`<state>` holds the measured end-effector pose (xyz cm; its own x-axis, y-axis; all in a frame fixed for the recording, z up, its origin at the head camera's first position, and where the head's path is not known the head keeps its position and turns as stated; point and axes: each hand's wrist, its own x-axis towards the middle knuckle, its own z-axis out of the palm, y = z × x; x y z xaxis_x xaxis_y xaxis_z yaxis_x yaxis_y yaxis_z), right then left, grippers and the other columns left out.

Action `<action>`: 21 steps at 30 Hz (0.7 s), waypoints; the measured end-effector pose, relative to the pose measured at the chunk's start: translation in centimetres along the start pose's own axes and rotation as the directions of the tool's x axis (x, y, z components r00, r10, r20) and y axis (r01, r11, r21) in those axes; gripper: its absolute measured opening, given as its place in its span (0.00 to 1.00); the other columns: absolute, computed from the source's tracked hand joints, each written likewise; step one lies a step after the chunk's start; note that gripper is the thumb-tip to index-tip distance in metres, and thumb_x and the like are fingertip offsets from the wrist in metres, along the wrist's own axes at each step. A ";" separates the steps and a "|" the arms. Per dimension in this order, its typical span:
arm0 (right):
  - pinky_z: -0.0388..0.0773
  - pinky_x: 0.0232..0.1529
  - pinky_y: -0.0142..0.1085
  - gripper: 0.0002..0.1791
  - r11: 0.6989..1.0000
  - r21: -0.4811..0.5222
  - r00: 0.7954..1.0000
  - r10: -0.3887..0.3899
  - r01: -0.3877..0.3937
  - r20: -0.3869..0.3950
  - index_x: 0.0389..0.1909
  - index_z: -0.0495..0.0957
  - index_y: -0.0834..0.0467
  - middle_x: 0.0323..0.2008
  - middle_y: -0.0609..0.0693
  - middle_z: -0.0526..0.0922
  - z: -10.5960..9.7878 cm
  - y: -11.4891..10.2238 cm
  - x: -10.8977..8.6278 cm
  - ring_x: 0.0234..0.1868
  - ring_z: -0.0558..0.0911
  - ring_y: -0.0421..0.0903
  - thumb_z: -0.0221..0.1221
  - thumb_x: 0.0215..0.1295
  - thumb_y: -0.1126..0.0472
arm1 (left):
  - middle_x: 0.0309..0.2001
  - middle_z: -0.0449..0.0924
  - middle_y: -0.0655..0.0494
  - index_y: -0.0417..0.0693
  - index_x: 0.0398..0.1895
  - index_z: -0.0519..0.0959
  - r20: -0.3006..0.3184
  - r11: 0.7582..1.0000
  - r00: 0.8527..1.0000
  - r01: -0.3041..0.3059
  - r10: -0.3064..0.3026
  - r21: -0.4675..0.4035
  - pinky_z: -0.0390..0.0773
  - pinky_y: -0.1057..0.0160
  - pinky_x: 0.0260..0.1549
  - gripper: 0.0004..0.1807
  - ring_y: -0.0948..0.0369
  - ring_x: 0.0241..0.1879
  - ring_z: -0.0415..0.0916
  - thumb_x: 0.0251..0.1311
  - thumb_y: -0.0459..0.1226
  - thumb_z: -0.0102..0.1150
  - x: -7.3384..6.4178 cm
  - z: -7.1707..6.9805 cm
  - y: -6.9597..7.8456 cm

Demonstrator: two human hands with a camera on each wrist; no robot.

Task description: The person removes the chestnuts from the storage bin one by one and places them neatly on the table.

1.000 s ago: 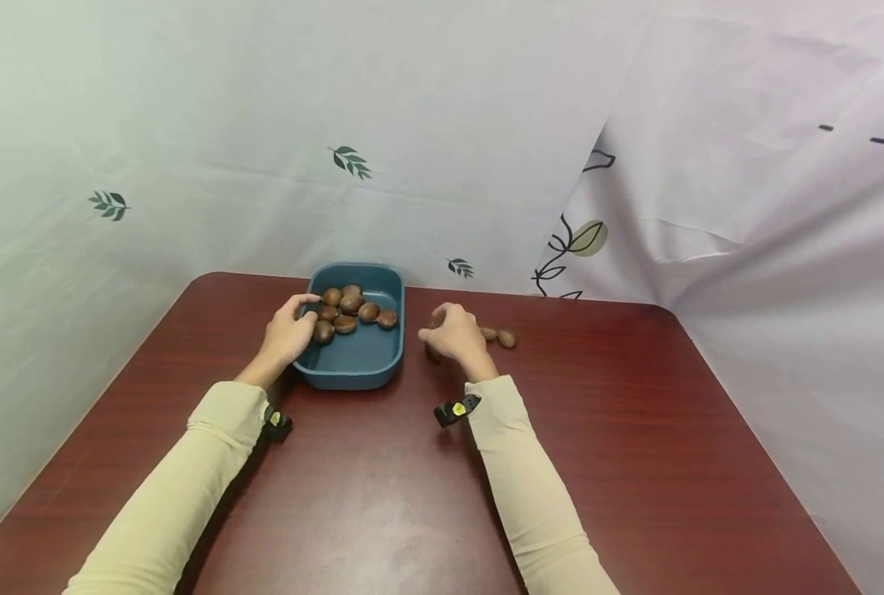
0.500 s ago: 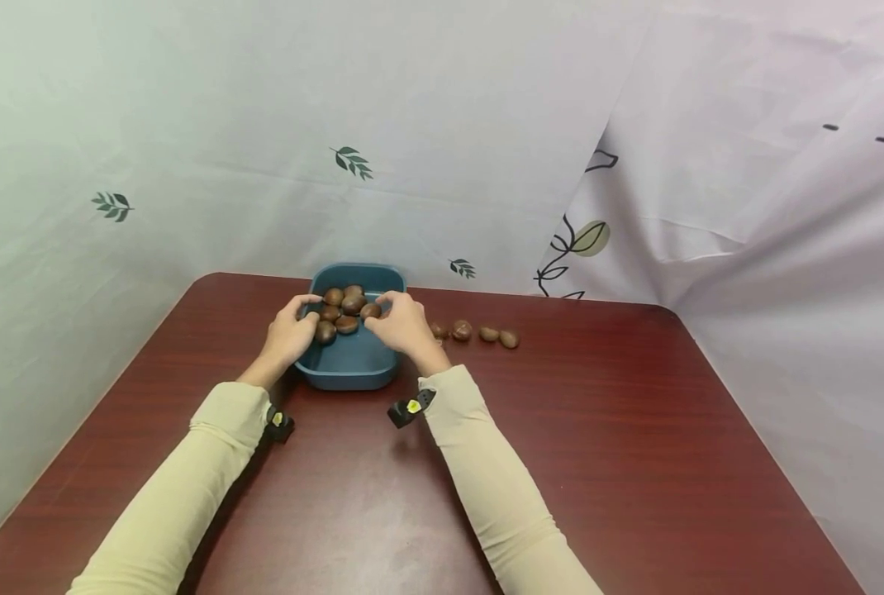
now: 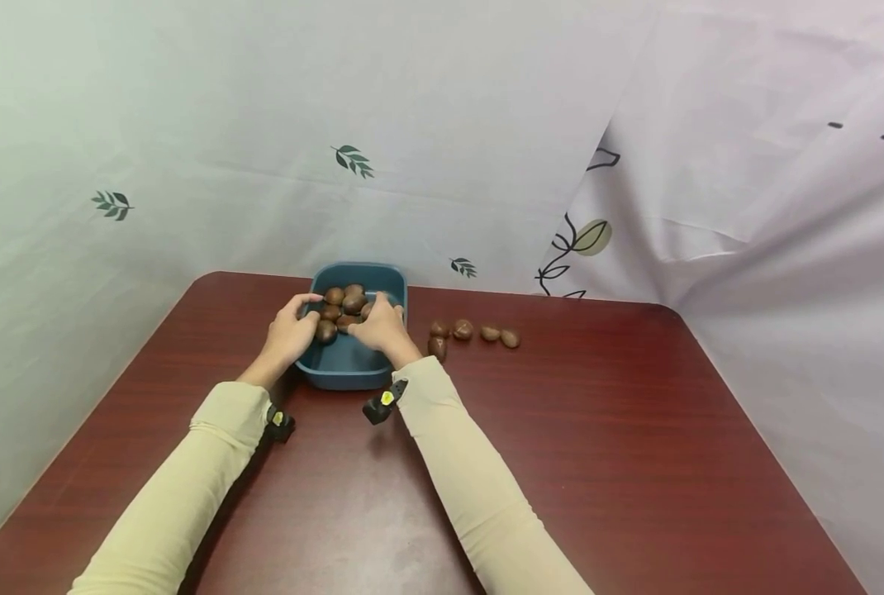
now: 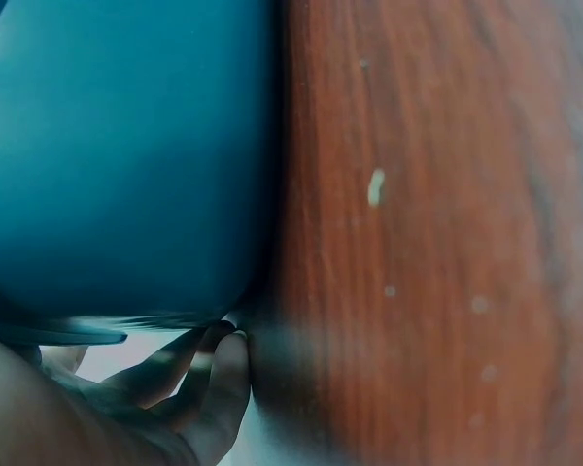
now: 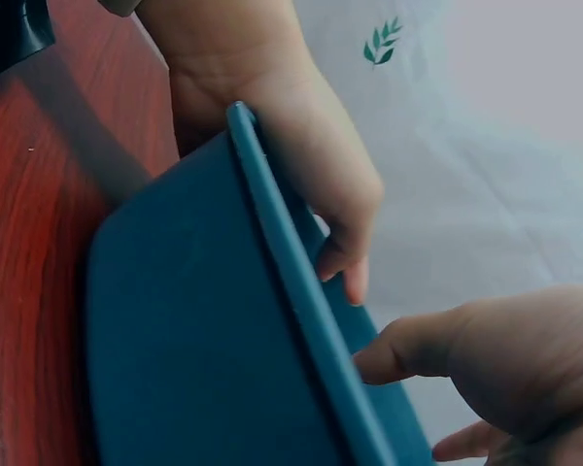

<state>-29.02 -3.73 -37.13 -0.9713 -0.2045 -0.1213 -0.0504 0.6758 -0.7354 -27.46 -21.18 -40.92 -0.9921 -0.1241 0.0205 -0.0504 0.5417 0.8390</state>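
Observation:
A blue rectangular container point(image 3: 347, 380) stands near the table's back edge, with several brown chestnuts point(image 3: 326, 332) inside, mostly toward its left and back. My left hand point(image 3: 286, 332) grips its left wall; in the right wrist view the hand point(image 5: 311, 146) bends over the rim. Below the container in the left wrist view, the left fingers point(image 4: 219, 398) touch its side. My right hand point(image 3: 384, 329) reaches into the container over the chestnuts, thumb and index finger apart around a partly covered chestnut point(image 3: 368, 311). Whether it pinches that chestnut is hidden by the hand and rim.
To the right of the container, several chestnuts point(image 3: 463, 330) lie on the reddish-brown wooden table point(image 3: 598, 430). A pale curtain point(image 3: 442, 124) with leaf prints hangs behind the table. Both wrists carry small black cameras.
My right hand has moved left from the chestnuts on the table into the container, uncovering the table chestnuts. The left hand has stayed on the container's left wall.

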 end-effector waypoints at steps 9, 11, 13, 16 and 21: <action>0.73 0.56 0.48 0.38 0.997 -0.043 0.998 0.059 -0.058 0.029 0.72 0.61 0.57 0.71 0.55 0.62 0.7 0.0 0.6 0.74 0.55 0.55 0.64 0.65 0.50 | 0.74 0.57 0.37 0.51 0.72 0.64 -0.008 1.000 1.000 -0.007 0.007 0.008 0.66 0.42 0.51 0.26 0.42 0.51 0.67 0.74 0.43 0.35 0.1 0.0 0.0; 0.73 0.56 0.47 0.36 0.996 -0.064 0.997 0.060 -0.058 0.038 0.70 0.63 0.58 0.71 0.55 0.62 0.8 0.1 0.7 0.74 0.54 0.56 0.64 0.65 0.50 | 0.74 0.57 0.37 0.51 0.72 0.64 -0.010 1.000 1.000 -0.007 0.007 0.009 0.66 0.43 0.50 0.26 0.41 0.50 0.67 0.74 0.43 0.35 0.1 0.0 0.0; 0.73 0.57 0.47 0.39 0.994 -0.086 0.997 0.066 -0.062 0.044 0.72 0.60 0.59 0.72 0.56 0.61 1.0 0.1 0.7 0.75 0.53 0.56 0.64 0.66 0.51 | 0.74 0.57 0.38 0.51 0.72 0.64 -0.009 1.000 1.000 -0.003 0.003 0.010 0.65 0.44 0.49 0.26 0.41 0.48 0.66 0.74 0.43 0.35 0.1 0.0 0.0; 0.73 0.57 0.46 0.43 0.992 -0.099 0.996 0.077 -0.071 0.048 0.76 0.55 0.60 0.74 0.57 0.59 1.2 0.2 0.7 0.76 0.51 0.56 0.64 0.66 0.52 | 0.74 0.58 0.38 0.52 0.72 0.64 -0.007 1.000 1.000 0.001 -0.001 0.011 0.65 0.45 0.48 0.26 0.41 0.49 0.67 0.74 0.43 0.36 0.1 0.1 -0.1; 0.75 0.51 0.44 0.43 0.991 -0.099 0.996 0.088 -0.085 0.026 0.77 0.53 0.61 0.74 0.58 0.60 1.6 0.4 0.9 0.76 0.50 0.56 0.62 0.68 0.55 | 0.74 0.57 0.38 0.52 0.72 0.64 -0.010 1.000 1.000 -0.002 0.002 0.011 0.65 0.41 0.54 0.26 0.39 0.61 0.65 0.74 0.42 0.36 0.1 0.1 -0.2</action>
<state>-29.55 -4.78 -38.59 -0.9657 -0.1624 -0.2027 0.0096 0.7577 -0.6525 -27.58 -21.24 -41.12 -0.9909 -0.1315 0.0275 -0.0500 0.5511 0.8330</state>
